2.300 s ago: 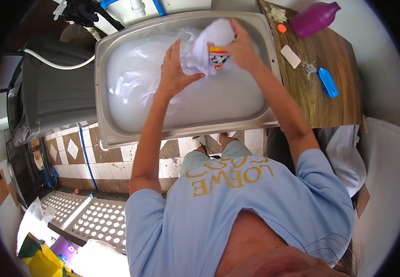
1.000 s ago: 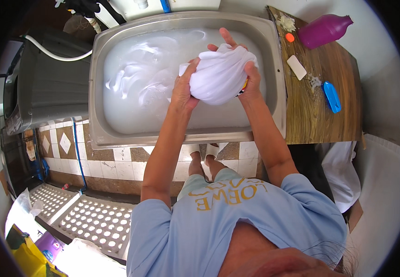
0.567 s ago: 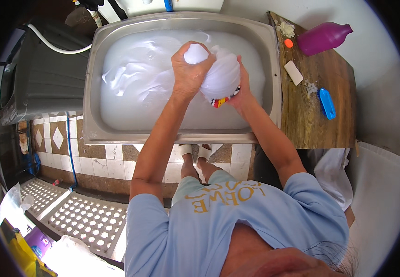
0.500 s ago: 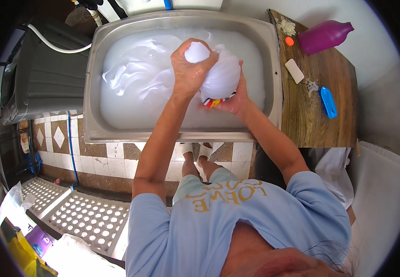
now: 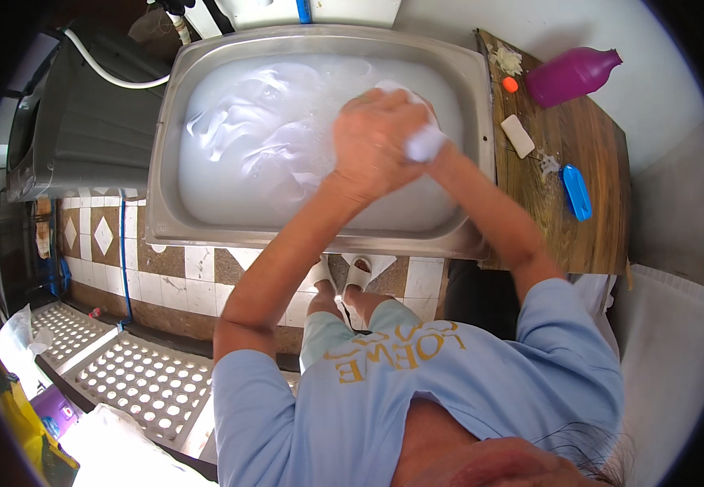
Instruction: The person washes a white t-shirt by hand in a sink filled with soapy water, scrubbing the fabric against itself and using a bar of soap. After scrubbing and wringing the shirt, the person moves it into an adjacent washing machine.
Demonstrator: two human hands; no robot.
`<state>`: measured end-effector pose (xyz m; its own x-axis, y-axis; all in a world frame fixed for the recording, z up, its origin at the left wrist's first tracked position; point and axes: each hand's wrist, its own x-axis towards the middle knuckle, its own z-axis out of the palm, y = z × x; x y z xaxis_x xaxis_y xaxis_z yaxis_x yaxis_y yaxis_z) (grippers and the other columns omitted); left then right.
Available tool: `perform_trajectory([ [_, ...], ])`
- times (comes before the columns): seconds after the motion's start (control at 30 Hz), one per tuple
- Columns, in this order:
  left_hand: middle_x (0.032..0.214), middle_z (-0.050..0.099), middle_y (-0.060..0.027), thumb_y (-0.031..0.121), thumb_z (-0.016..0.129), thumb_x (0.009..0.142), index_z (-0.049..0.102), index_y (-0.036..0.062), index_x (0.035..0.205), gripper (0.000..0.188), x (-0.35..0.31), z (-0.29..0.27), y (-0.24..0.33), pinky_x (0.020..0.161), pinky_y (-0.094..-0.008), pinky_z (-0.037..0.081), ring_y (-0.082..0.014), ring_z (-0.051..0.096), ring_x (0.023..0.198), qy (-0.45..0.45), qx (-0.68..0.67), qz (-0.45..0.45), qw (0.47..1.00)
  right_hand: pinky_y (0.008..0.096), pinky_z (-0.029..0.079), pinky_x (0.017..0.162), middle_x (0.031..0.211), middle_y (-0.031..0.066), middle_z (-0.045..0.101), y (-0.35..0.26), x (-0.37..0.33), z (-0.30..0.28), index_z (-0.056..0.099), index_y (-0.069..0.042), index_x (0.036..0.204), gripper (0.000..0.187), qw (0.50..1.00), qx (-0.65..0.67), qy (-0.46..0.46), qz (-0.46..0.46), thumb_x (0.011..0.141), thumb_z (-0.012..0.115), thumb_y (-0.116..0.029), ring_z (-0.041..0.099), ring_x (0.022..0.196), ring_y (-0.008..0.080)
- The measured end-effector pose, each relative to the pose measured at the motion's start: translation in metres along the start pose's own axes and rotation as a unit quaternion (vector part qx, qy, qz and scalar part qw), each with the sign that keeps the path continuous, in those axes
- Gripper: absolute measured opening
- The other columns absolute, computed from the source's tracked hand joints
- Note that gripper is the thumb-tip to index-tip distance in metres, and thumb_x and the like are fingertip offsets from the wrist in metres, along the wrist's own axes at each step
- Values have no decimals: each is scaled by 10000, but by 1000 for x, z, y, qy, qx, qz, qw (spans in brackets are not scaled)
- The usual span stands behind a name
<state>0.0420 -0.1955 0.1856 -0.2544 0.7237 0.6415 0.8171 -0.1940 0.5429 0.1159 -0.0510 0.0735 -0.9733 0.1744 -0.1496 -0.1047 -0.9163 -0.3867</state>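
1. Both the left hand (image 5: 374, 140) and the right hand (image 5: 443, 157) are over the right half of the metal sink (image 5: 167, 154).
2. The left is closed around a bunched white cloth (image 5: 426, 144), which pokes out past its fingers above the sink; motion blurs them.
3. The right is mostly hidden behind the left, so its grip cannot be told.
4. White fabric (image 5: 275, 148) lies in cloudy water (image 5: 214, 195) in the sink's left half.
5. Right of the sink, the wooden desk (image 5: 579, 243) carries a purple bottle (image 5: 567, 79), an orange cap (image 5: 511, 84), a pale bar (image 5: 517, 135) and a blue brush (image 5: 576, 193).
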Motion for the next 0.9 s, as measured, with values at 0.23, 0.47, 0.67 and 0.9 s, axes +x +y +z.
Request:
perform_trajectory([
  [0.23, 787, 592, 12, 191, 691, 626, 615, 221, 688, 103, 8, 4, 20, 661, -378, 451, -205, 613, 799, -102, 85, 179, 975, 328, 446, 924, 1063, 71, 627, -37, 8, 71, 619, -91, 1116, 301, 843, -534, 27, 65, 935, 474, -284, 580, 982, 213],
  [0.47, 708, 599, 11, 194, 650, 665, 606, 179, 632, 56, -5, 2, -12, 642, -381, 467, -211, 631, 737, -175, 86, 285, 938, 330, 458, 856, 1116, 93, 625, -25, 63, 106, 651, -68, 1083, 440, 545, -807, -24, 225, 767, 656, -374, 584, 973, 241],
  [0.67, 694, 614, 3, 179, 651, 670, 605, 169, 616, 72, -9, -7, -35, 552, -376, 476, -199, 635, 710, -198, 108, 322, 920, 325, 468, 752, 862, 105, 648, 11, 76, 147, 669, -31, 963, 442, 490, -840, 66, 224, 660, 693, -352, 597, 810, 227],
  [0.9, 656, 603, -28, 155, 638, 656, 601, 124, 569, 100, -13, -9, -67, 590, -390, 480, -225, 631, 705, -178, 127, 324, 920, 410, 452, 874, 1063, 204, 636, 40, 111, 161, 654, -30, 1071, 487, 315, -925, 78, 196, 766, 594, -404, 586, 988, 349],
])
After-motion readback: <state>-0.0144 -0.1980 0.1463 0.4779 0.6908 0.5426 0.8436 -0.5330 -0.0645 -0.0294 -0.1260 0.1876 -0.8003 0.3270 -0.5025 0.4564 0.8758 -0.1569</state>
